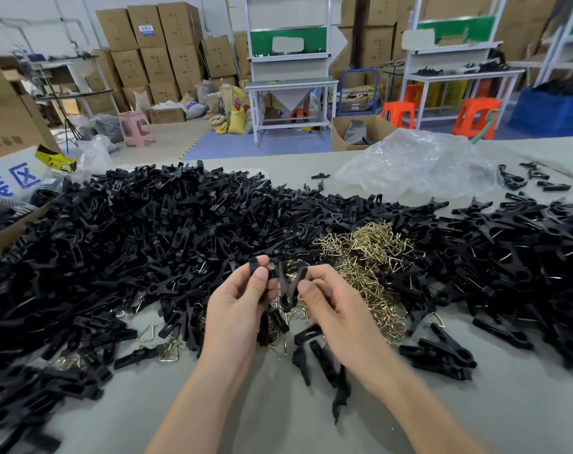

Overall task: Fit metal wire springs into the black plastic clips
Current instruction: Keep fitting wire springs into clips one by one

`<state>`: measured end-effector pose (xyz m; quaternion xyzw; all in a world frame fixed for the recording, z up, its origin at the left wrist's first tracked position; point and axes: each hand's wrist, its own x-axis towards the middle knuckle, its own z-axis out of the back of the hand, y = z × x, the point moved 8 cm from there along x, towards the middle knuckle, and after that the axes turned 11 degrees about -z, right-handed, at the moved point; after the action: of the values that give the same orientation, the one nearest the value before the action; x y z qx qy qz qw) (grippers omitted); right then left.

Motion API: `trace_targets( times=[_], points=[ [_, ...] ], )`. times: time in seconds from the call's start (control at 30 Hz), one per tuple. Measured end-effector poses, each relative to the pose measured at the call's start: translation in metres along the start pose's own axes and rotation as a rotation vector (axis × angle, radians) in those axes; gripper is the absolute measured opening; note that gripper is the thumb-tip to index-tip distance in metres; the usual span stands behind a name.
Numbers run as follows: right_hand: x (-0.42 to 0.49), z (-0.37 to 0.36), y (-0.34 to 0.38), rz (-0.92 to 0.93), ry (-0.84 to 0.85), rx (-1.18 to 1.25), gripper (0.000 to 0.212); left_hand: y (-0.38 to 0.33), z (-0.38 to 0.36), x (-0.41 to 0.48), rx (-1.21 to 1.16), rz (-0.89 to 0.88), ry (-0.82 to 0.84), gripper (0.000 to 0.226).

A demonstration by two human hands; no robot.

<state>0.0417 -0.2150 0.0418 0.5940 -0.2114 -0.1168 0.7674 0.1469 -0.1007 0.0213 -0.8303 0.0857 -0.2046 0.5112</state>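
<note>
Assembly looks to be at the pairing step: a black plastic clip (286, 286) is held above the tabletop (278, 421), its 2 halves splayed in a V. The left hand (242, 303) has a narrow grip, thumb and forefinger pinching 1 arm. The right hand (334, 309) pinches the other arm the same way. Whether a spring already sits in it I cannot tell.

Next, I judge, the halves must be squared up and a spring pressed over them. The wire springs (370, 253) lie just beyond in a tangled heap, thin, brassy and bent into triangles, so they are likely to snag. Matte, slotted clip halves (147, 231) are heaped to the left. Assembled clips (524, 257) lie to the right, with a crinkled clear plastic bag (416, 165) behind.
</note>
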Motion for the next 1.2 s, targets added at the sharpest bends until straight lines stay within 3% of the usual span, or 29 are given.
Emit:
trace_targets(
  times=[0.17,0.3,0.4,0.53,0.73,0.8,0.9,1.03,1.2],
  points=[
    [0.012,0.026,0.005,-0.118,-0.109,0.483,0.016,0.000,0.014,0.002,0.032,0.000,-0.090,0.021],
    [0.052,0.112,0.013,-0.179,-0.456,0.967,0.022,0.000,0.015,0.000,0.030,0.001,-0.078,0.018],
    [0.070,0.147,0.012,-0.198,-0.555,1.287,0.036,0.001,0.017,0.001,0.022,0.015,-0.079,0.016],
    [0.059,0.116,-0.016,-0.314,-0.426,1.232,0.008,0.004,0.018,0.005,0.034,0.015,-0.086,0.017],
    [0.023,0.066,-0.029,-0.400,-0.256,1.249,0.057,-0.004,0.015,0.001,0.099,-0.043,-0.054,0.021],
    [0.015,0.056,-0.024,-0.395,-0.225,1.246,0.062,-0.008,0.009,-0.002,0.158,-0.072,-0.029,0.023],
    [0.010,0.046,-0.024,-0.412,-0.228,1.254,0.063,-0.012,0.000,-0.006,0.224,-0.101,0.002,0.020],
    [0.006,0.037,-0.036,-0.487,-0.216,1.231,0.046,-0.013,-0.006,-0.010,0.285,-0.109,0.020,0.016],
    [0.007,0.040,-0.031,-0.433,-0.210,1.207,0.041,-0.017,-0.013,-0.013,0.341,-0.132,0.075,0.017]
  ],
)
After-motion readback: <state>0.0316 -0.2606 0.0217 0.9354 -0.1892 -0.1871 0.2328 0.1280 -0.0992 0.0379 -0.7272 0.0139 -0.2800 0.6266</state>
